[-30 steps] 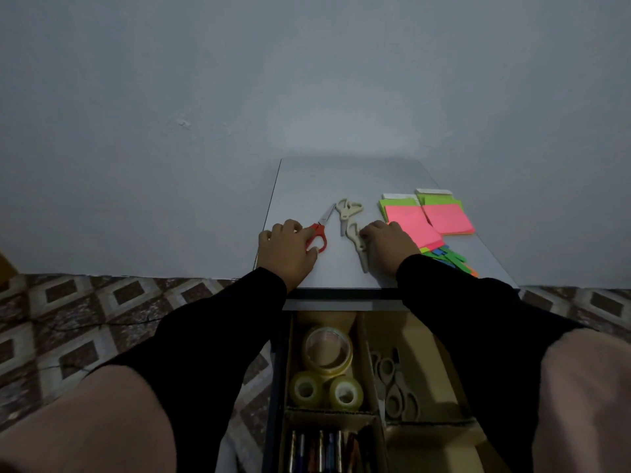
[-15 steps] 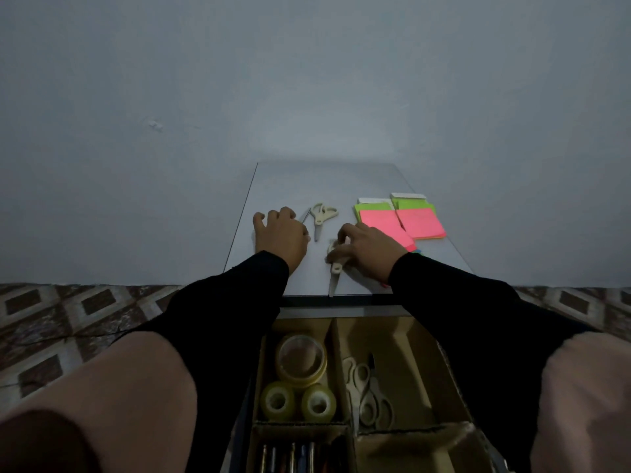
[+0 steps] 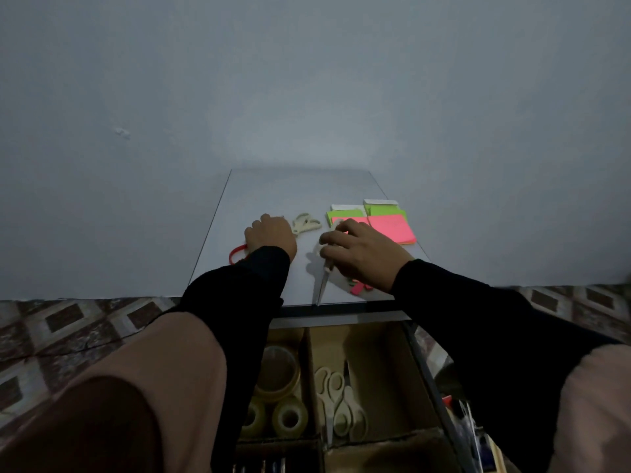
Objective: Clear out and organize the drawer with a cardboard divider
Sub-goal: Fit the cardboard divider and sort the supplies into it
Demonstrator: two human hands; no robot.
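Right hand grips cream scissors, now swung so the blades reach the tabletop's near edge. Left hand, curled on red-handled scissors, has drawn them toward the left edge. Open drawer with cardboard divider below holds tape rolls and scissors, unchanged.

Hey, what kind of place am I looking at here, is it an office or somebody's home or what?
Probably a home desk corner, not certainly. A small white desk stands against a bare wall over patterned floor tiles, and its open drawer holds tape rolls and scissors in cardboard compartments, with sticky notes on top.
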